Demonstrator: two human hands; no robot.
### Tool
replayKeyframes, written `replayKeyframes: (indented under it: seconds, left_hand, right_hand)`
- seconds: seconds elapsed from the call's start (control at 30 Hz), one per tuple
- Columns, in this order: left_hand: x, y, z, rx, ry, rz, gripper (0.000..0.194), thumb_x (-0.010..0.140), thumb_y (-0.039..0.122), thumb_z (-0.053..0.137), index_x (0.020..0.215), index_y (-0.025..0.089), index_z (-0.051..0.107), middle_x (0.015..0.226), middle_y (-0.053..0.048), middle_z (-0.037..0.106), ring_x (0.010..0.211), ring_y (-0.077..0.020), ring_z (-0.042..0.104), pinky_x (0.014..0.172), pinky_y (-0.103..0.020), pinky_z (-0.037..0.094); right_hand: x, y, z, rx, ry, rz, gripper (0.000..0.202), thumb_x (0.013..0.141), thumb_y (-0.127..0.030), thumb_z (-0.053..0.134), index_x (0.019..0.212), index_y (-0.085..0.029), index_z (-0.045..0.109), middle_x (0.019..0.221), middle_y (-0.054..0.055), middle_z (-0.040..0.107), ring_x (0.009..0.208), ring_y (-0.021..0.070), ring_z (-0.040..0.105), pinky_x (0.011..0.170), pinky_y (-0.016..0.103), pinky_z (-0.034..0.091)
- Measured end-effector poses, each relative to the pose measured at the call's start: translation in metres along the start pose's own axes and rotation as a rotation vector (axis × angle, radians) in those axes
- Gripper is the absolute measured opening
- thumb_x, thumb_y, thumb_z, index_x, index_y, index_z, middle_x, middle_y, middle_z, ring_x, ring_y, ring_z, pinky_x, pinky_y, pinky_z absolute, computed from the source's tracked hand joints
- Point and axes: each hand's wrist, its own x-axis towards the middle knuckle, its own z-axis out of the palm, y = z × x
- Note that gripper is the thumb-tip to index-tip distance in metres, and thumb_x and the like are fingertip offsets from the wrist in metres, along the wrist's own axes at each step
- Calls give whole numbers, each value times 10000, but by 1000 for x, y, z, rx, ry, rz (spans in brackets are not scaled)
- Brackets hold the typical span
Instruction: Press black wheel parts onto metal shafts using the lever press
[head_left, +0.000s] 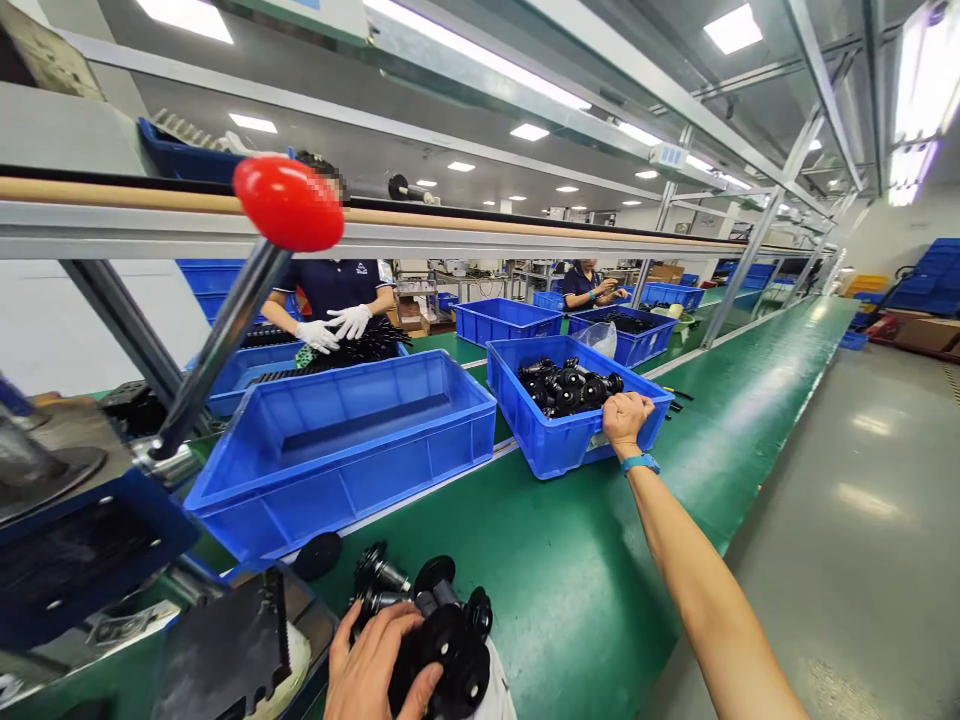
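My left hand (pixel 373 660) curves around black disc-ended parts (pixel 469 665) at the lower middle, thumb on the near side and fingers on the far side. Other parts of the same kind, some with metal shafts (pixel 390 573), lie just beyond the fingertips on the green table. My right hand (pixel 627 416) is closed over the near rim of a blue bin (pixel 559 440), and a blue band circles that wrist. Inside this bin is a heap of similar black parts (pixel 566 385). How firmly the left fingers press is partly hidden by the parts.
A blue bin (pixel 360 450) with its floor showing stands left of the held one. A lever with a red knob (pixel 289 203) rises at left. Opposite, a person in white gloves (pixel 337 327) handles thin black pieces. The green table (pixel 780 370) stretches far right beside the floor.
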Motion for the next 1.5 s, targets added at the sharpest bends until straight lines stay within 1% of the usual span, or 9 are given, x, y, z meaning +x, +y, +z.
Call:
replayKeyframes:
  seconds: [0.17, 0.4, 0.5, 0.6, 0.67, 0.83, 1.1, 1.3, 1.5]
  left_hand:
    - [0, 13, 5, -79, 33, -85, 257, 963, 420, 612, 1168, 270, 568, 1132, -54, 749, 1041, -272, 720, 1172, -580, 324]
    - [7, 22, -5, -146, -3, -107, 242, 893, 274, 664, 1122, 263, 586, 1110, -58, 743, 1050, -276, 718, 1135, -613, 414]
    - [9, 25, -7, -208, -25, -116, 263, 877, 235, 668, 1124, 262, 585, 1106, -56, 731, 1059, -282, 715, 1134, -646, 411]
    - [10, 29, -7, -258, -32, -158, 267, 876, 212, 667, 1126, 255, 583, 1118, -58, 718, 1093, -289, 700, 1159, -689, 366]
    - [10, 30, -6, -282, -34, -173, 259, 878, 205, 666, 1119, 250, 583, 1116, -57, 712, 1099, -288, 693, 1172, -702, 342]
    - [10, 32, -7, -303, -44, -187, 249, 877, 204, 676, 1110, 228, 592, 1106, -67, 703, 1096, -289, 682, 1190, -701, 313]
    - [12, 34, -6, -296, -1, -188, 209, 878, 208, 682, 1074, 215, 609, 1068, -64, 701, 1067, -287, 679, 1186, -678, 320]
    - [13, 34, -7, -263, 20, -170, 175, 900, 229, 670, 1065, 198, 621, 1059, -68, 714, 1056, -287, 682, 1170, -672, 333]
    - [7, 35, -12, -253, 62, -163, 136, 894, 252, 665, 1019, 217, 628, 1017, -58, 716, 1014, -278, 688, 1154, -661, 356]
  right_hand:
    - [18, -6, -2, -70, -135, 4, 265, 981, -406, 636, 871, -165, 648, 968, 34, 666, 1063, 220, 611, 1030, 449, 431]
    - [40, -20, -45, -105, -267, -62, 293, 992, -408, 658, 1127, -149, 671, 1138, 69, 683, 1044, 212, 662, 965, 446, 541]
    - [45, -66, -52, -77, -274, -142, 341, 1006, -382, 622, 1227, -124, 644, 1191, 114, 673, 1080, 235, 655, 983, 454, 522]
    - [30, -141, -43, -17, -303, -318, 427, 1047, -317, 474, 1388, -78, 571, 1374, 221, 609, 1290, 284, 564, 1102, 452, 432]
    - [11, -193, -31, 31, -386, -476, 473, 1039, -355, 484, 1445, -120, 550, 1447, 195, 589, 1366, 268, 516, 1134, 401, 403]
    - [-31, -276, -23, 24, -580, -633, 432, 984, -518, 618, 1192, -147, 693, 1182, 131, 725, 1180, 260, 640, 1072, 409, 447]
    - [-83, -282, -83, -91, -636, -555, 389, 1069, -509, 466, 1079, -172, 660, 1091, 116, 742, 1022, 227, 701, 843, 293, 465]
    - [-132, -309, -119, -108, -651, -506, 401, 1052, -553, 475, 1078, -193, 648, 1085, 118, 762, 948, 246, 741, 750, 296, 464]
    - [-169, -325, -145, -79, -656, -482, 253, 1066, -394, 492, 1122, -185, 623, 1054, 116, 770, 905, 244, 759, 725, 299, 488]
